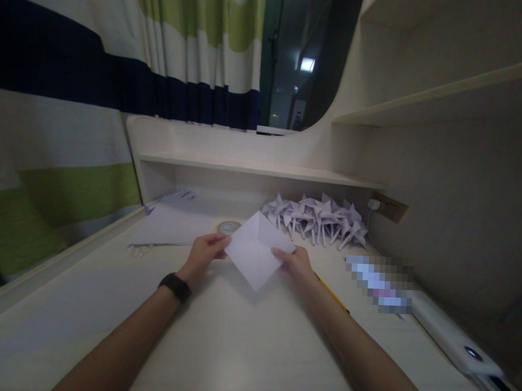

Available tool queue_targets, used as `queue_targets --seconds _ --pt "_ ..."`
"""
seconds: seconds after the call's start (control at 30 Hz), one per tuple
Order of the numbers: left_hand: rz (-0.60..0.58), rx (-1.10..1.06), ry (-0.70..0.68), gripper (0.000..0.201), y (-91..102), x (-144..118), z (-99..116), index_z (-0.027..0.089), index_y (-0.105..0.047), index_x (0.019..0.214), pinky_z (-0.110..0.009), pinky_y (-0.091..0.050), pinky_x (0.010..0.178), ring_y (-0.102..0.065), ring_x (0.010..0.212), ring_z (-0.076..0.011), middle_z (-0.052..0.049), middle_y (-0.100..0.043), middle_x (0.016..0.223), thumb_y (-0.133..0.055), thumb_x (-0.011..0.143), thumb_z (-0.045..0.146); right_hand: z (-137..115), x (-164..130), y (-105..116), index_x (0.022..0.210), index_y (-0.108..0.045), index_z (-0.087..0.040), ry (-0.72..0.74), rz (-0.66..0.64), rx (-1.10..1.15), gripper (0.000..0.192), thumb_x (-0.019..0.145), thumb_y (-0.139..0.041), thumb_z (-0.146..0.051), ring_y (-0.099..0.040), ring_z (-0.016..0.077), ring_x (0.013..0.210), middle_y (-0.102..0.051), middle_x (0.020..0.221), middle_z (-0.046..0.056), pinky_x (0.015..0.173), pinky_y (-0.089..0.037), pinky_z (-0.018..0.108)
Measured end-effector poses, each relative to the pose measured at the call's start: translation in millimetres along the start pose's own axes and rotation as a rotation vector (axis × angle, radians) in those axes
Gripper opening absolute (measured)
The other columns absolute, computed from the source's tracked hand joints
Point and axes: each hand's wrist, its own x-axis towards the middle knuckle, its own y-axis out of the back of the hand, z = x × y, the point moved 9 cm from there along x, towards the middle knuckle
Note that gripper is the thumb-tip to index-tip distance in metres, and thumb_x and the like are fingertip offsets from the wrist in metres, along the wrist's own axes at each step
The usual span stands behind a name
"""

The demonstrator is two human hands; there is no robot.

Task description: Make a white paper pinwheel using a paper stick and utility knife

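Between my hands is a square of white paper (257, 253), turned so one corner points away from me, with faint crease lines across it. My left hand (209, 246), below a dark wristband (175, 287), pinches its left corner. At the right corner, my right hand (295, 260) grips the sheet with the thumb on top. Just beyond the paper's left edge lies a round, flat, clear roll or disc (228, 227); its kind is hard to make out. Behind and to the right, several folded white paper pinwheels (320, 218) with rolled paper sticks lie in a heap.
A stack of white paper sheets (173, 217) lies at the back left. A yellow pencil-like stick (332, 292) is partly behind my right forearm. On the right are a blurred-out device (378, 284), a long white object (454, 333) and a wall socket (390, 207) with a plug.
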Motion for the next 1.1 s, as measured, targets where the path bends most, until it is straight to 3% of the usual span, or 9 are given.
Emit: queue_targets --seconds 0.1,0.23,0.4,0.57,0.67,0.8,0.93,1.1 --pt "-0.066 -0.047 0.060 0.053 -4.4 3 -12 0.011 -0.071 0.101 -0.029 -0.051 0.059 -0.063 0.068 -0.0182 -0.010 -0.070 0.086 -0.078 0.065 0.049 6 1 -3 0.084 -0.071 -0.012 0.022 -0.052 0.004 0.041 0.055 -0.087 -0.035 -0.068 0.0204 0.067 -0.075 0.082 0.009 0.062 -0.055 0.031" --pt "-0.187 -0.011 0.051 0.049 -13.4 4 -17 0.009 -0.072 0.095 -0.029 -0.051 0.060 -0.064 0.073 -0.0205 -0.012 -0.071 0.089 -0.077 0.067 0.049 10 4 -6 0.086 -0.071 -0.012 -0.002 -0.143 -0.005 0.037 0.060 -0.085 -0.034 -0.069 0.0197 0.067 -0.075 0.081 0.008 0.062 -0.056 0.030" --pt "-0.177 0.005 0.037 0.047 -10.2 6 -18 0.009 -0.073 0.093 -0.028 -0.050 0.061 -0.062 0.072 -0.0194 -0.012 -0.071 0.089 -0.076 0.068 0.049 8 3 -4 0.079 -0.071 -0.010 -0.094 -0.284 -0.064 0.030 0.063 -0.082 -0.033 -0.067 0.0181 0.054 -0.074 0.071 0.010 0.052 -0.055 0.027" --pt "-0.182 0.000 0.043 0.048 -11.1 6 -17 0.009 -0.073 0.091 -0.026 -0.048 0.054 -0.057 0.061 -0.0147 -0.009 -0.068 0.078 -0.075 0.068 0.052 6 0 -4 0.082 -0.071 -0.008 -0.111 -0.385 -0.095 0.031 0.066 -0.081 -0.033 -0.070 0.0188 0.060 -0.074 0.075 0.012 0.056 -0.057 0.026" --pt "-0.235 0.002 0.050 0.049 -15.6 2 -15 0.010 -0.072 0.099 -0.022 -0.045 0.049 -0.055 0.058 -0.0132 -0.007 -0.067 0.074 -0.072 0.072 0.052 4 -1 -4 0.085 -0.071 -0.008 -0.100 -0.387 -0.098 0.032 0.067 -0.080 -0.033 -0.070 0.0183 0.060 -0.074 0.076 0.012 0.053 -0.056 0.024" --pt "-0.292 -0.027 0.055 0.055 -19.4 -1 -10 0.013 -0.067 0.115 -0.022 -0.045 0.049 -0.058 0.064 -0.0147 -0.009 -0.070 0.087 -0.074 0.072 0.046 -2 -4 -6 0.094 -0.070 -0.010 -0.089 -0.380 -0.081 0.036 0.067 -0.080 -0.030 -0.070 0.0185 0.059 -0.074 0.077 0.011 0.049 -0.055 0.022" --pt "-0.313 -0.069 0.067 0.052 -18.8 -1 -9 0.012 -0.067 0.113 -0.023 -0.046 0.050 -0.059 0.061 -0.0134 -0.010 -0.070 0.088 -0.077 0.071 0.040 -7 -8 -6 0.109 -0.068 -0.013 -0.103 -0.386 -0.022 0.042 0.069 -0.077 -0.025 -0.071 0.0188 0.062 -0.075 0.083 0.010 0.054 -0.058 0.026" --pt "-0.273 -0.189 0.123 0.054 -17.5 1 -16 0.016 -0.060 0.119 -0.028 -0.053 0.062 -0.065 0.067 -0.0156 -0.009 -0.069 0.092 -0.078 0.071 0.036 -8 -4 -2 0.098 -0.072 -0.013 -0.131 -0.271 0.039 0.032 0.066 -0.073 -0.014 -0.071 0.0189 0.056 -0.075 0.080 0.009 0.052 -0.058 0.026"
